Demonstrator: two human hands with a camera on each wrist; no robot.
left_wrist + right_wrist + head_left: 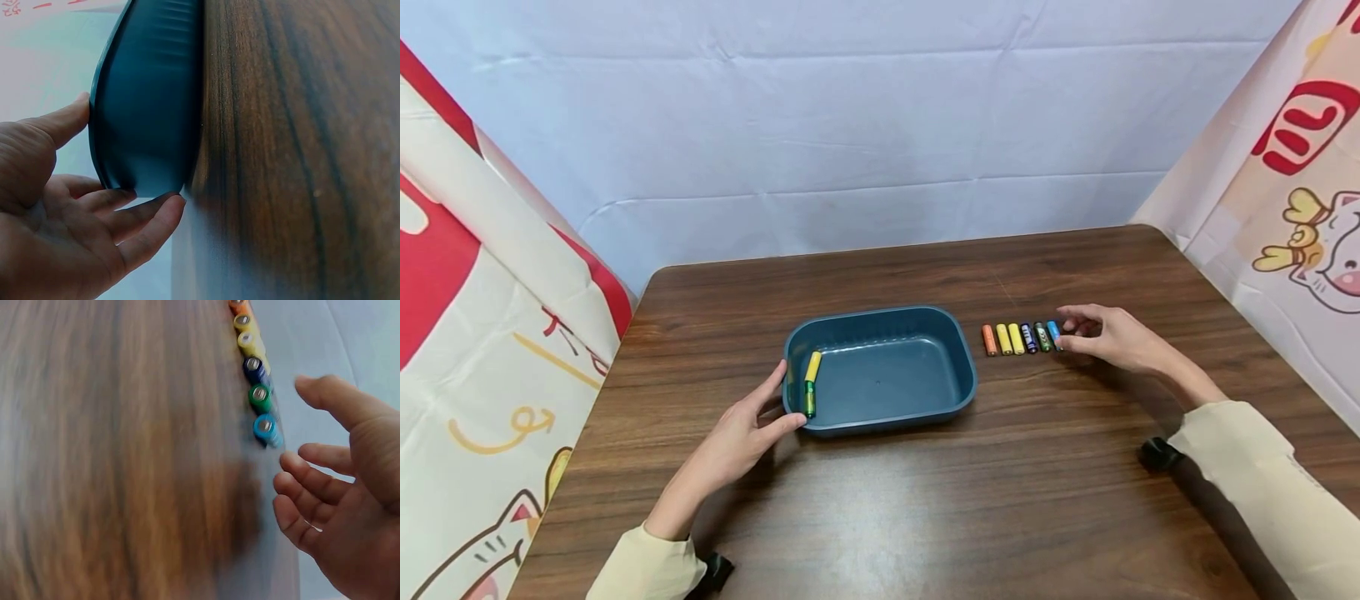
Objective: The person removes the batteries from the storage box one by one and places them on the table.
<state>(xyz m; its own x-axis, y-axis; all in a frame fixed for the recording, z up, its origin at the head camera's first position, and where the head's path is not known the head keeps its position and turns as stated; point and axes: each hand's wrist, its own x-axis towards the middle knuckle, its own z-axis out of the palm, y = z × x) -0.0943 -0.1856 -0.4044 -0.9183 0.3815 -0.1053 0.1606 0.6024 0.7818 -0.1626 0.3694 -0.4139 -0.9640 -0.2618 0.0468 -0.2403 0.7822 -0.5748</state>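
My left hand (737, 437) holds the left front corner of a dark blue plastic bin (880, 423), with thumb at the rim. In the left wrist view, that hand's fingers touch the bin's outer wall (147, 94). Inside, a yellow battery (813, 367) and a green battery (809, 399) lie end to end along the left wall. Nearest my right hand (1108, 337) is a light blue battery (265, 428), last in a row. The right wrist view shows the fingers spread beside it, holding nothing.
Left of the light blue battery lie a green battery (1042, 337), a dark blue one (1028, 338), two yellow ones (1010, 339) and an orange one (989, 340). They rest on a brown wooden table (925, 508). A pale cloth (865, 125) hangs behind.
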